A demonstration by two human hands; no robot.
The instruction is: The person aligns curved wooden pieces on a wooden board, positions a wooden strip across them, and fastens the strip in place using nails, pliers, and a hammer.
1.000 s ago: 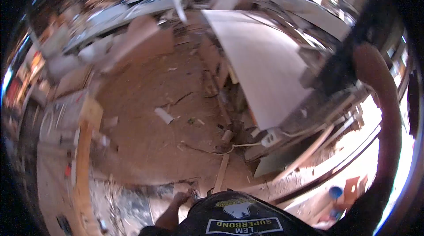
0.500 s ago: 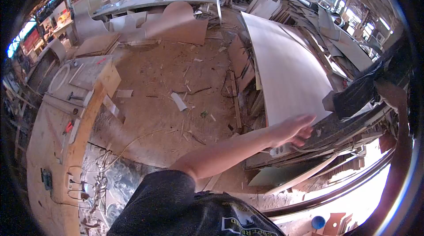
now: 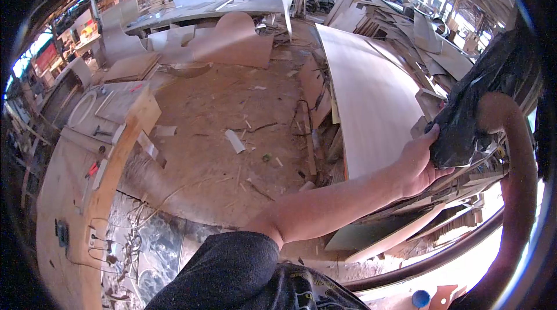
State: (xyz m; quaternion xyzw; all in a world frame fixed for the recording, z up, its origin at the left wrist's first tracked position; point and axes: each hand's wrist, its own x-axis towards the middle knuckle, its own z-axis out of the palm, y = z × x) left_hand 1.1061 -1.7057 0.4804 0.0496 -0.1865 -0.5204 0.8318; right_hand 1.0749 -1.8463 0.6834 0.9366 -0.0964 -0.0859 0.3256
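Note:
On the right, a black plastic-like bundle (image 3: 473, 115) lies over the stacked boards. My left hand (image 3: 420, 162) grips its lower left edge, thumb on top and fingers beneath. Higher on the bundle is my right hand (image 3: 493, 111), in shadow, its fingers hidden against the dark material. Beside the bundle stretches a large pale wooden sheet (image 3: 371, 89), tilted on the stack.
At left stands a wooden workbench (image 3: 69, 165) with a hammer (image 3: 103, 133), a red-handled tool (image 3: 93, 169) and a power strip with cables. Scraps and a cable lie on the dusty floor (image 3: 232, 101). A curved brown panel (image 3: 235, 40) stands at the back.
My left hand has moved right and up from the pale sheet's lower edge and taken hold of the black bundle. The bundle now sits more upright, and my right hand has shifted slightly left.

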